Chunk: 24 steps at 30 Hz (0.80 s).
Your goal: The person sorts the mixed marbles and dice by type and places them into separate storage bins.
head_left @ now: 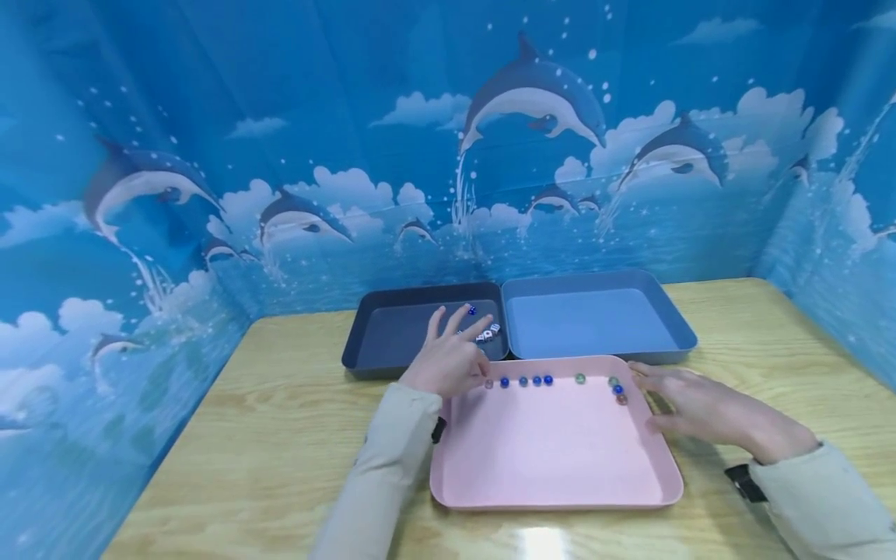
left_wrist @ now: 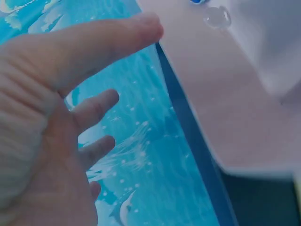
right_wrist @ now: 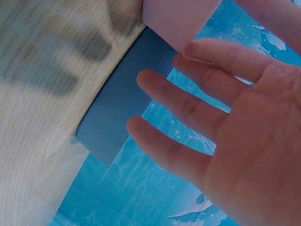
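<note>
My left hand is over the back left corner of the pink tray. Three of its fingers are spread, and a fingertip is at the rim in the left wrist view. Close by, but apart from that tip, lies a clear marble. Along the back wall runs a loose row of marbles, with blue marbles and a green marble among them. A brownish marble sits near the right wall. My right hand is at the back right corner, its fingers straight, holding no marble.
Behind the pink tray stand a dark tray and a blue tray, side by side. Several white dice and a blue die lie in the dark one. A dolphin-print curtain encloses the wooden table.
</note>
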{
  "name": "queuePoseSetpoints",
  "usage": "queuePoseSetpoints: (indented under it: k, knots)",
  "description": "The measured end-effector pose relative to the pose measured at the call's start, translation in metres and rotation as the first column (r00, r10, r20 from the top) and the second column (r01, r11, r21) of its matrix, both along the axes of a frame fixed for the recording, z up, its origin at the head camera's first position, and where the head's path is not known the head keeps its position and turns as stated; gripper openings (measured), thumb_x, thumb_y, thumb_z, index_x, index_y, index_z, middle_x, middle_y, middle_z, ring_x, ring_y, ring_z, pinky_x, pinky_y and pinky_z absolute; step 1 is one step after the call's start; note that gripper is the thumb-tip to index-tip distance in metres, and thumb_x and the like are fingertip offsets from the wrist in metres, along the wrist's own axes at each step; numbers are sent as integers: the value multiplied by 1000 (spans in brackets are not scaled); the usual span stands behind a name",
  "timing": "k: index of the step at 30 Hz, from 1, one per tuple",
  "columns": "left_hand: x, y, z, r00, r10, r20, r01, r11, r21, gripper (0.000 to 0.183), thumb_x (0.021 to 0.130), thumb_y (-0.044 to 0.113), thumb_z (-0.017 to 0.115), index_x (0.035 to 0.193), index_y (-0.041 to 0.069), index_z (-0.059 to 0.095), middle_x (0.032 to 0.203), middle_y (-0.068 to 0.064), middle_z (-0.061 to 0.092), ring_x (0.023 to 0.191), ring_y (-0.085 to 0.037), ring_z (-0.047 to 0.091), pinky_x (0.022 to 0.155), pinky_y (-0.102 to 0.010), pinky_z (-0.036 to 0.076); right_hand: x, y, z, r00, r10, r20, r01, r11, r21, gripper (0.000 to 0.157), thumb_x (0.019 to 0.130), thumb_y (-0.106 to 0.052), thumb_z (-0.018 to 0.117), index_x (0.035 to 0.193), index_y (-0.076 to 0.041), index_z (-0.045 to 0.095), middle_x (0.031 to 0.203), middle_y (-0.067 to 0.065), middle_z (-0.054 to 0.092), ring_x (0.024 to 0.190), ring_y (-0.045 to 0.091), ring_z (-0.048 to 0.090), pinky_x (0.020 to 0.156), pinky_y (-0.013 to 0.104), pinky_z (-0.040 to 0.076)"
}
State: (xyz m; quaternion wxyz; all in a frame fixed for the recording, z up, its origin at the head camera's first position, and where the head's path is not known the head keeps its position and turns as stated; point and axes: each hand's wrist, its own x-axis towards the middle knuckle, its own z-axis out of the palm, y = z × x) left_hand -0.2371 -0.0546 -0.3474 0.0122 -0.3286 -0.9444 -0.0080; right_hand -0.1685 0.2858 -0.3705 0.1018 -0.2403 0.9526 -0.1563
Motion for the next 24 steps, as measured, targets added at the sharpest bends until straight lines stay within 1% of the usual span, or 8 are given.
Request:
queuePoseSetpoints:
  k: [6, 13, 20, 24]
  knots:
    - [-6, 11, -7, 1000, 5, 10, -5, 999, -37, 12, 84, 32, 86, 95, 29, 84, 163, -2, 34, 153, -37, 13, 120, -61, 4, 0, 2, 0, 1000, 0, 7, 0, 1000, -11, 65, 86, -15, 81, 136, 16, 54, 147, 41, 37, 129, 59, 42, 97, 65, 45]
    - [-12, 17, -20, 999, 47, 14, -46, 994, -95, 14, 87, 34, 83, 101, 34, 83, 161, 0, 37, 153, -36, 15, 121, -60, 7, 1, 0, -1, 1000, -4, 23, 4, 1000, -26, 65, 87, -15, 80, 137, 16, 52, 148, 41, 36, 130, 59, 41, 97, 65, 45]
    - [-15, 18, -28, 998, 57, 13, -56, 995, -81, 14, 88, 26, 82, 100, 32, 83, 159, 0, 41, 152, -36, 19, 121, -59, 7, 0, 1, -3, 1000, -5, 30, 6, 999, -39, 63, 87, -16, 80, 137, 13, 54, 149, 39, 35, 130, 59, 40, 97, 65, 45]
    - [-17, 18, -30, 999, 51, -7, -51, 995, -85, 13, 86, 21, 83, 95, 31, 83, 156, -1, 45, 151, -36, 22, 121, -58, 10, 0, 0, -3, 1000, -4, 20, 5, 1000, -26, 64, 87, -15, 80, 137, 14, 54, 149, 40, 36, 130, 59, 41, 97, 65, 45]
